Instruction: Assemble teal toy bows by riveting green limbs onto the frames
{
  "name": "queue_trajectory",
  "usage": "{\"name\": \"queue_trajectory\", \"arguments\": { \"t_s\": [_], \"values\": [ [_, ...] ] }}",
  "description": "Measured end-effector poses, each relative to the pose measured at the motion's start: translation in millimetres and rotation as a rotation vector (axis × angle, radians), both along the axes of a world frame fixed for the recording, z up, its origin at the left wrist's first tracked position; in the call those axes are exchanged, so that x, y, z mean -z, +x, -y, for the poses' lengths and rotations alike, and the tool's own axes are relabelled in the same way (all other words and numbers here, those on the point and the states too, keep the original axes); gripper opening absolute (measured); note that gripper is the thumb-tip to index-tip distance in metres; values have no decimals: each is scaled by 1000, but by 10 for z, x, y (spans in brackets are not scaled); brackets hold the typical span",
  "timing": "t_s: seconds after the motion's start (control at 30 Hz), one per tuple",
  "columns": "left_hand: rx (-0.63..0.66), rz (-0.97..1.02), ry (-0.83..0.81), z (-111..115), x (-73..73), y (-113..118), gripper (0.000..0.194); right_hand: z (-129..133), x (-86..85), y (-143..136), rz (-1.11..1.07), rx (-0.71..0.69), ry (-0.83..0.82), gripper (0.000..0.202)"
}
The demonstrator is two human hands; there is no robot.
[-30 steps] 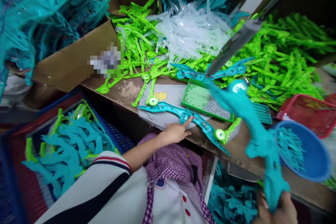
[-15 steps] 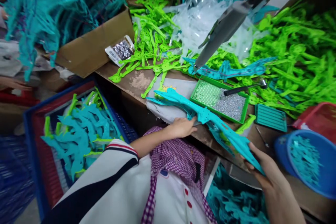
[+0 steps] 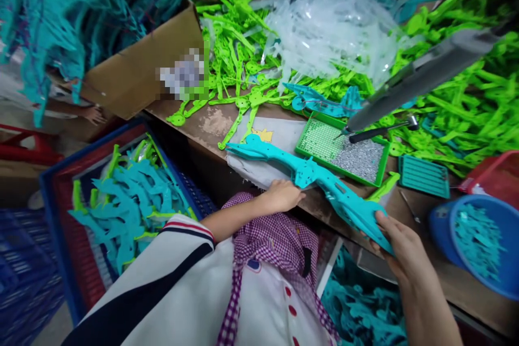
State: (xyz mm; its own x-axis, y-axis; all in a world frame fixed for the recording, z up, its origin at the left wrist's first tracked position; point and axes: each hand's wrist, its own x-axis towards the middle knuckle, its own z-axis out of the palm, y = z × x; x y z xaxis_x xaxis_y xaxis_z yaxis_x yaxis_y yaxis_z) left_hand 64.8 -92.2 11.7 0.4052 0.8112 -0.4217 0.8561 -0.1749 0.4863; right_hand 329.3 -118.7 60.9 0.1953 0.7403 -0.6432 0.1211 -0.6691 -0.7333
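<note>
A long turquoise molded plastic part (image 3: 352, 208) lies slantwise over the front edge of the bench. My right hand (image 3: 399, 240) grips its right end, thumb on top and fingers underneath. At the lower edge of its middle, my left hand (image 3: 284, 196) is closed with curled fingers against the part; the fingertips are partly hidden. Beyond the part, a grey electric screwdriver (image 3: 413, 78) hangs at a slant, its tip over a green tray (image 3: 306, 148) of small silver screws. A black-handled hammer-like tool (image 3: 379, 134) rests across that tray.
Piles of lime-green plastic parts (image 3: 454, 81) and clear plastic pieces (image 3: 332, 32) cover the back. A blue bucket (image 3: 441, 227) stands right, a blue crate (image 3: 60, 227) left. A cardboard box (image 3: 141, 65) holds turquoise parts. Another person's hand (image 3: 94, 114) shows far left.
The turquoise part has rolled so its broad face shows more. My left fingers have curled in. The screwdriver has swung right, and another person's hand has appeared at the left.
</note>
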Motion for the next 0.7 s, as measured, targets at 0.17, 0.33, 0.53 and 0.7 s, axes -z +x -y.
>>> {"name": "queue_trajectory", "arguments": {
  "t_s": [0.17,0.33,0.53,0.7],
  "values": [
    [-30,-11,10,9,2,7,38,-20,11,-51,18,26,22,53],
    [-40,-74,46,42,15,33,39,-46,177,-104,35,5,19,59],
    [-131,-185,114,136,9,95,47,-109,364,60,468,-204,261,62],
    [-145,-192,142,166,30,98,45,-143,471,125,687,-358,369,68]
  ]
}}
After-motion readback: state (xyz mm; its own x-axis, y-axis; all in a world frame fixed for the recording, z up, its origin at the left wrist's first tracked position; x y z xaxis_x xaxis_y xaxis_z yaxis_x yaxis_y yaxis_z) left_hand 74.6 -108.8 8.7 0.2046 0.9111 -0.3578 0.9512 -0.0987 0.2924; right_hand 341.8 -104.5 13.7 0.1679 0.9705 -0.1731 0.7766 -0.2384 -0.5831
